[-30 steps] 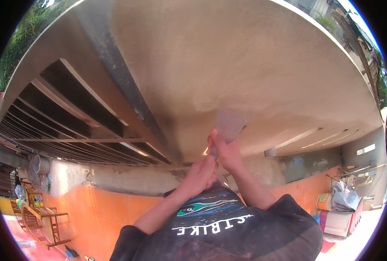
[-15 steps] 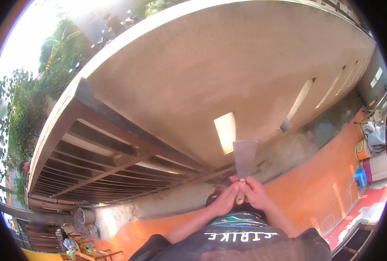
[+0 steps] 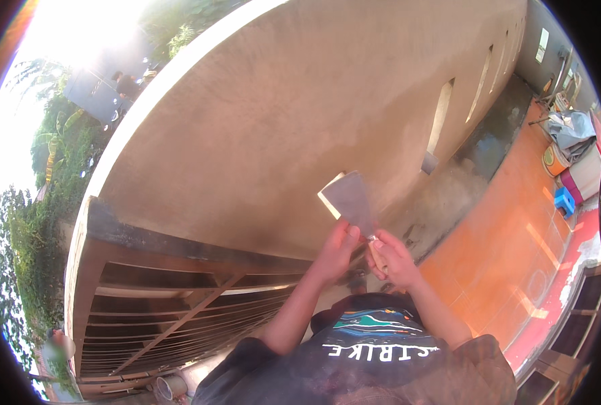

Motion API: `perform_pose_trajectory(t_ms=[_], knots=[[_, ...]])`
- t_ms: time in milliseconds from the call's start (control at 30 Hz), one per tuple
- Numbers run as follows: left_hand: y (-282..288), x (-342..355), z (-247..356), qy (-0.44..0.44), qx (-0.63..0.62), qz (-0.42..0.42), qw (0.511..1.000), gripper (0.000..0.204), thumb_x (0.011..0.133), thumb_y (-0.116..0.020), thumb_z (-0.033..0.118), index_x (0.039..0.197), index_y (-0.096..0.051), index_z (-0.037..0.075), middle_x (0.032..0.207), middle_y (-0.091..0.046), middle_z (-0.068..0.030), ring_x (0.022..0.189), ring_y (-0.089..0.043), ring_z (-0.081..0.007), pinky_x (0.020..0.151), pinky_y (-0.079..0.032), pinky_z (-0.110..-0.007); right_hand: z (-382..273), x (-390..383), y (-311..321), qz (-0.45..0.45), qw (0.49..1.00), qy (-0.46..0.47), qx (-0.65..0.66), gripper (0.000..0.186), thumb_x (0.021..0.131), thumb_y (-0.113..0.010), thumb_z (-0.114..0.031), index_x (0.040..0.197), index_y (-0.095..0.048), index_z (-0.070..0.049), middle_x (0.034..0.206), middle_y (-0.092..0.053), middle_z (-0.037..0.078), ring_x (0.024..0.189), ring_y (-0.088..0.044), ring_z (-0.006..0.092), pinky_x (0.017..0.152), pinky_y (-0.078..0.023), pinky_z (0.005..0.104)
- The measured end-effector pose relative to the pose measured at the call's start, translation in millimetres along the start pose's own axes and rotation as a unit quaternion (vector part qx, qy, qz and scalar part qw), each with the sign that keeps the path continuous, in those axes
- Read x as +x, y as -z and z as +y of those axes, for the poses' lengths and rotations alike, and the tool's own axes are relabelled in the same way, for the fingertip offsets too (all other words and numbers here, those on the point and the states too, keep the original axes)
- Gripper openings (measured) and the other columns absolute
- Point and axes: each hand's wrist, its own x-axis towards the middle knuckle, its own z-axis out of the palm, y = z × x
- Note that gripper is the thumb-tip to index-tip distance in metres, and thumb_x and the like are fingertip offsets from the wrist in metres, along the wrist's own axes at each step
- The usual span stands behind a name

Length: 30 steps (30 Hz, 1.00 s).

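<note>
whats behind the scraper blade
Behind the scraper blade is the brown wall, with a bright slot showing past the blade's left edge. The blade covers whatever lies directly behind it, so the slot's full width cannot be seen.

Right hand (image 3: pixel 396 260)'s got the scraper (image 3: pixel 356 208) by its handle (image 3: pixel 378 255), left hand (image 3: pixel 337 252)'s right by the blade (image 3: pixel 349 196), brown wall (image 3: pixel 260 128) behind, blue stool (image 3: pixel 565 202) way off right.

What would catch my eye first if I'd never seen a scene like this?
Probably the wide-bladed scraper near the middle, its handle in the person's right hand, with the left hand close beside the blade. Behind it, a huge brown wall sweeps across the picture, and a bright orange floor stands out at right.
</note>
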Motion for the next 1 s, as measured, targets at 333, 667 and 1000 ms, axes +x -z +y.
perform_pose_trajectory(t_ms=[333, 667, 1000], knots=[[61, 34, 0, 0.001, -0.067, -0.038, 0.997, 0.048, 0.107, -0.031, 0.036, 0.127, -0.050, -0.003, 0.099, -0.066, -0.0088, 0.105, -0.061, -0.0200, 0.093, -0.048, -0.036, 34, 68, -31, 0.040, 0.997, 0.058, -0.012, 0.026, 0.105, -0.041, -0.024, 0.115, -0.055, -0.004, 0.071, -0.052, 0.001, 0.049, -0.043, 0.0052, 0.047, -0.037, 0.0202], [44, 44, -13, 0.007, -0.140, -0.045, 0.989, 0.046, 0.107, -0.031, 0.036, 0.117, -0.054, -0.003, 0.084, -0.060, -0.0046, 0.093, -0.060, -0.0183, 0.090, -0.049, -0.036, 24, 59, -33, 0.110, 0.993, 0.045, -0.014, 0.022, 0.104, -0.046, -0.023, 0.094, -0.053, -0.004, 0.065, -0.049, -0.001, 0.049, -0.043, 0.0044, 0.043, -0.034, 0.0197], [41, 48, -8, -0.057, -0.111, 0.017, 0.992, 0.045, 0.107, -0.032, 0.037, 0.109, -0.056, -0.002, 0.079, -0.057, -0.0040, 0.087, -0.058, -0.0169, 0.084, -0.049, -0.034, 30, 76, -34, 0.091, 0.991, 0.090, -0.031, 0.022, 0.103, -0.047, -0.022, 0.088, -0.051, -0.006, 0.066, -0.049, -0.003, 0.054, -0.044, 0.0041, 0.048, -0.036, 0.0186]])
